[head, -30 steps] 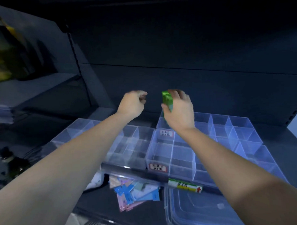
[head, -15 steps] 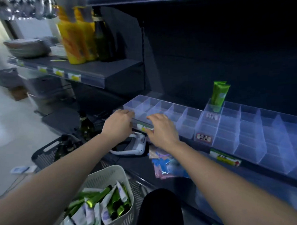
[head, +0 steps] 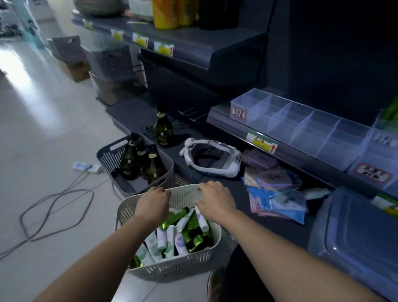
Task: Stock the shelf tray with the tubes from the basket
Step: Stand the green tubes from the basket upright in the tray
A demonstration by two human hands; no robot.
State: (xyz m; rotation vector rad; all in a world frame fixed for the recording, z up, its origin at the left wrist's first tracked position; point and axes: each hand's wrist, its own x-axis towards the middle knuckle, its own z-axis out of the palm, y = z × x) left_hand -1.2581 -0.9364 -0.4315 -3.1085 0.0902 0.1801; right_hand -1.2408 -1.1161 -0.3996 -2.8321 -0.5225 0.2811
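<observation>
Hands reach into the white basket (head: 175, 265) at the bottom middle: left hand (head: 153, 204) and right hand (head: 215, 200) look empty, fingers curled. Next, pick one of the tubes (head: 173, 217).

basket (head: 166, 265): off-white, slotted walls
tubes (head: 192, 222): metallic green, and white with purple print
shelf tray (head: 306, 128): clear plastic (red-and-white labels)
bottles (head: 146, 162), 11 o'clock: dark green
</observation>
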